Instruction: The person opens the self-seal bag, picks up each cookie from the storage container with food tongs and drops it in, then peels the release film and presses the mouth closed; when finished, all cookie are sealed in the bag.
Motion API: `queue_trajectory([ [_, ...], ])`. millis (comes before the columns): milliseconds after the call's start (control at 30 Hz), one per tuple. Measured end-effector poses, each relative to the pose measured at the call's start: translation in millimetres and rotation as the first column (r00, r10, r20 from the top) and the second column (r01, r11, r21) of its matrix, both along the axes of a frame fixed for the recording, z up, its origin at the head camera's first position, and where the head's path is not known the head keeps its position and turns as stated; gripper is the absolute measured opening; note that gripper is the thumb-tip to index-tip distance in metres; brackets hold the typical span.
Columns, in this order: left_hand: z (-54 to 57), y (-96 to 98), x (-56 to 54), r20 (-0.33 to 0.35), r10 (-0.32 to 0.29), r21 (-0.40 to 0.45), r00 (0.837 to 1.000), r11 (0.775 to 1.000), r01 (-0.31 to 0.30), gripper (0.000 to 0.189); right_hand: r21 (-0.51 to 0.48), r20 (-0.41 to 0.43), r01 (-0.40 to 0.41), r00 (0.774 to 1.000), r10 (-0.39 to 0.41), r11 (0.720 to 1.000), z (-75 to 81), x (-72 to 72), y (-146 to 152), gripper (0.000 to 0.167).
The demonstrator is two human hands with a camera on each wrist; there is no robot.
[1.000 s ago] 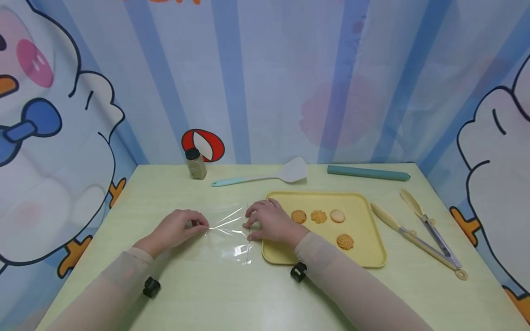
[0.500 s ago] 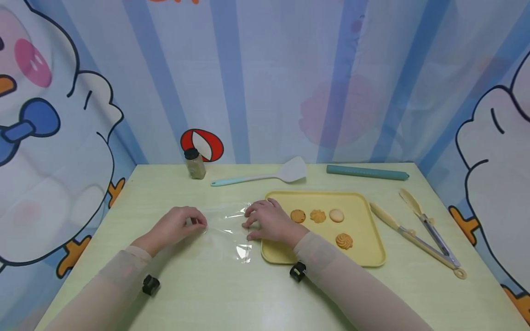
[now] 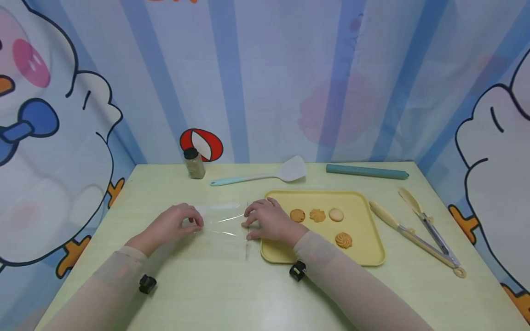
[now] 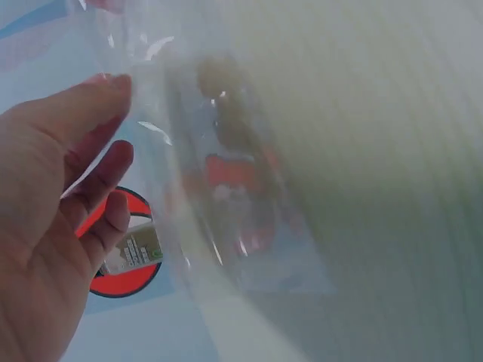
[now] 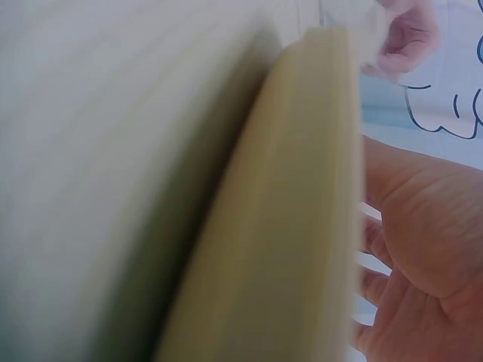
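A clear plastic bag stretches between the hands, with creases running across it. My left hand pinches its left edge between thumb and fingertips. In the left wrist view, brown and red patches show on or through the clear film. My right hand reaches over the left rim of a yellow tray. Its fingers and thumb are spread apart at the bag's right end, touching it. Several cookies lie on the tray, among them a swirled one and a flower-shaped one.
Along the back stand a black-capped spice jar, a spatula and a blue-green stick-like tube. Spread tongs lie right of the tray. A printed curtain hangs behind the table.
My left hand has shifted slightly left and away from me, still pinching the bag. The creases and glints on the film have changed. My right hand has stayed nearly still.
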State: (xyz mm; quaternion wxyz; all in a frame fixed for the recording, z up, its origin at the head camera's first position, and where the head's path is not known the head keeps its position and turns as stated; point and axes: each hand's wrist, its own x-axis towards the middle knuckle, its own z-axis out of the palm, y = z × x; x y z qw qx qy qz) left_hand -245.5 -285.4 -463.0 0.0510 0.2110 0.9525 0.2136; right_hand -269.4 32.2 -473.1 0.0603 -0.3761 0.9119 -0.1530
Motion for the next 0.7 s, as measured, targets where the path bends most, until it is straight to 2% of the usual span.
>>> queue_trajectory([
  [100, 0.7, 3.0, 0.2, 0.013, -0.026, -0.047, 1.000, 0.999, 0.027, 0.015, -0.003, 0.004, 0.003, 1.000, -0.003, 1.000, 0.3, 0.3, 0.2, 0.035],
  [167, -0.3, 3.6, -0.4, 0.025, -0.022, -0.042, 0.999, 0.999, 0.023, 0.013, -0.003, 0.002, 0.002, 1.000, -0.002, 1.000, 0.2, 0.3, -0.1, 0.035],
  [400, -1.2, -3.3, -1.3, 0.067, 0.060, 0.062, 0.996, 0.996, -0.065, 0.008, 0.001, 0.002, -0.001, 1.000, 0.001, 1.000, 0.0, 0.0, 0.8, 0.034],
  [533, 2.4, -9.6, -0.7, 0.048, 0.094, 0.106, 0.994, 0.990, -0.098, 0.008, 0.013, 0.006, 0.004, 1.000, -0.004, 1.000, 0.5, 0.7, 0.3, 0.033],
  [700, 10.7, -15.7, 0.7, -0.027, 0.126, 0.152, 0.992, 0.981, -0.121, 0.013, 0.010, -0.010, -0.005, 1.000, 0.005, 1.000, 0.9, 1.3, 0.1, 0.031],
])
